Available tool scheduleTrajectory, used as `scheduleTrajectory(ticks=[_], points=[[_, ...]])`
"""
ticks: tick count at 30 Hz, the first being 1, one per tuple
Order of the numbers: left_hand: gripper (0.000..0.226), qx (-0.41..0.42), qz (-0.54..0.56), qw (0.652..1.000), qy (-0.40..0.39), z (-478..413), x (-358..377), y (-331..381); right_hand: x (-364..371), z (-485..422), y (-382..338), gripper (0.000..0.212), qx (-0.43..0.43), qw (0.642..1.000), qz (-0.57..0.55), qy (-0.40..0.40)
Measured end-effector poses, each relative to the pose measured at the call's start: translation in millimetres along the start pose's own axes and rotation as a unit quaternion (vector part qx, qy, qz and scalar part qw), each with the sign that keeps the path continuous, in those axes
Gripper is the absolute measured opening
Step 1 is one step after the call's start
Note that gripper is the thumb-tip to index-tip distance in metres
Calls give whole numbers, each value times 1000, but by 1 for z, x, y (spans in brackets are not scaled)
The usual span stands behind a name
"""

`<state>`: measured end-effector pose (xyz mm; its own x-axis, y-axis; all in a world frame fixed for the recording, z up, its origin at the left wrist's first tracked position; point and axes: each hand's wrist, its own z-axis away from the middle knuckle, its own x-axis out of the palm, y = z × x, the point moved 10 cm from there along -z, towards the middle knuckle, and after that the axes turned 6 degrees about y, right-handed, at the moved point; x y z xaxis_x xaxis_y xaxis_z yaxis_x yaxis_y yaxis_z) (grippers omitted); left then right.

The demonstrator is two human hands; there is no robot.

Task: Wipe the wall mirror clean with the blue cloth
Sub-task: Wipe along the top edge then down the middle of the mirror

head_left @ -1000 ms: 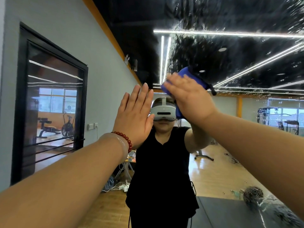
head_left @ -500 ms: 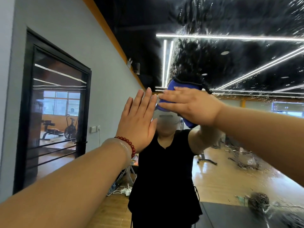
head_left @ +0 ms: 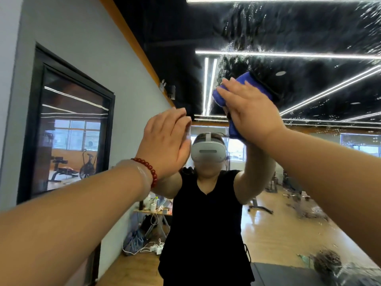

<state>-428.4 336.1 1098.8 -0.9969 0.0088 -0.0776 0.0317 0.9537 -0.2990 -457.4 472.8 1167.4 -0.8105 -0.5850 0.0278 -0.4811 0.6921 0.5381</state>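
The thick blue terry cloth (head_left: pixel 248 78) now sits higher and more to the right on the large wall mirror (head_left: pixel 309 36) than half a second ago, when it crossed in front of the reflected headset. I judge that the stroke is climbing into the wet zone: fine water droplets (head_left: pixel 245 23) speckle the smooth glass above my fingertips. My right hand (head_left: pixel 253 114) presses the soft cloth under straight fingers, not curled around it. My left hand (head_left: pixel 165 139), fingers straight and together, lies flat on the glass, left of the cloth.
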Motion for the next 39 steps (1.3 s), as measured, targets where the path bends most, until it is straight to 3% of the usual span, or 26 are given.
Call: scheduleTrajectory(ticks=[2, 5, 7, 12, 16, 17, 21, 23, 26, 27, 30, 31, 36, 37, 39], points=[[57, -30, 1, 1000, 2, -18, -4, -10, 3, 1, -11, 43, -14, 1000, 15, -1], [66, -42, -24, 998, -26, -35, 7, -17, 14, 20, -47, 44, -191, 978, -25, -79], [67, -38, -44, 998, -28, -38, 12, -18, 13, 19, -42, 43, -229, 968, -34, -100], [71, -36, -47, 998, -18, -35, 14, -19, 6, -2, -16, 45, -43, 999, 18, -14], [70, -31, -46, 998, -26, -35, 16, -18, 22, 17, -51, 45, -194, 974, -39, -107], [70, -30, -44, 998, -29, -35, 17, -18, 19, 10, -43, 44, -192, 976, -32, -101], [70, -30, -55, 998, -23, -35, 17, -19, 0, -19, -1, 44, 12, 999, 36, -1], [69, -30, -52, 998, -21, -35, 17, -20, 10, -12, -20, 46, -29, 999, 30, -21], [69, -27, -53, 998, -18, -35, 17, -20, 18, 1, -38, 46, -194, 975, -7, -104], [69, -26, -51, 998, -18, -35, 17, -20, 16, -4, -28, 45, -185, 977, 0, -102], [70, -30, -49, 998, -19, -35, 18, -21, 1, -23, 10, 46, -23, 999, 21, -42], [70, -29, -48, 998, -18, -35, 18, -21, 2, -22, 8, 47, -5, 999, 34, -30], [70, -29, -42, 999, -14, -35, 17, -19, 22, 1, -37, 45, -188, 976, -17, -105], [70, -29, -39, 999, -12, -35, 17, -19, 19, -3, -30, 45, -175, 980, -12, -97], [70, -31, -37, 999, -10, -36, 17, -19, 10, -18, -5, 47, -59, 996, 6, -64]])
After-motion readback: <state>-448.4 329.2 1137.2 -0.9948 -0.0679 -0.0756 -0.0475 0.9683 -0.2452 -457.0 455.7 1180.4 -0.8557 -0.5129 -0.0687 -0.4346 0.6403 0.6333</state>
